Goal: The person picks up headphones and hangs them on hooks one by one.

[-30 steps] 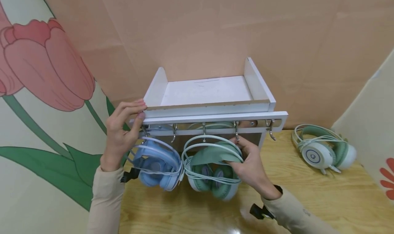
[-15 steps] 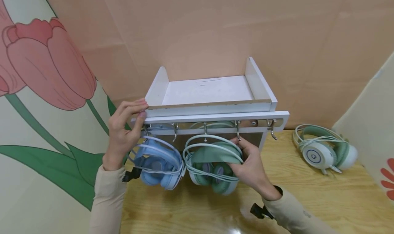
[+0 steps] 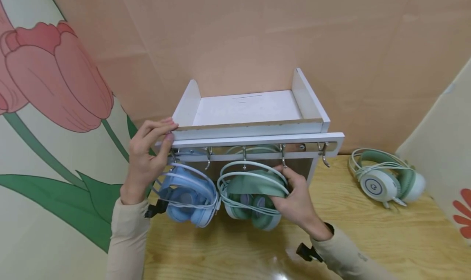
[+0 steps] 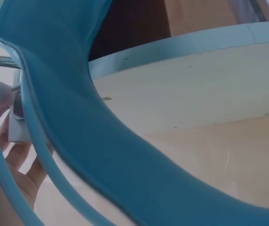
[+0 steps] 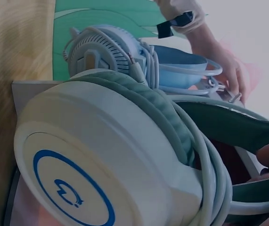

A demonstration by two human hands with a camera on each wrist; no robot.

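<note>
A white shelf (image 3: 254,108) carries a rail (image 3: 254,141) of metal hooks along its front. My left hand (image 3: 143,161) grips the shelf's left front corner, fingers on top and thumb in front. Below that hand, blue headphones (image 3: 185,202) hang at the leftmost hook; their headband (image 4: 92,141) fills much of the left wrist view. With my right hand (image 3: 298,198) I hold green-and-white headphones (image 3: 254,184) by the headband's right side, just under the middle hook (image 3: 244,155). Whether the band rests on that hook cannot be made out. A white ear cup (image 5: 73,160) looms large in the right wrist view.
Another pair of green-and-white headphones (image 3: 386,180) lies on the wooden table (image 3: 353,231) at the right, its cable wrapped round it. A hook (image 3: 324,155) at the rail's right end bears nothing. A wall with a tulip picture (image 3: 55,79) stands close on the left.
The green headphones' ear cups have swung slightly up and left with my right hand. My left hand keeps its place on the shelf corner.
</note>
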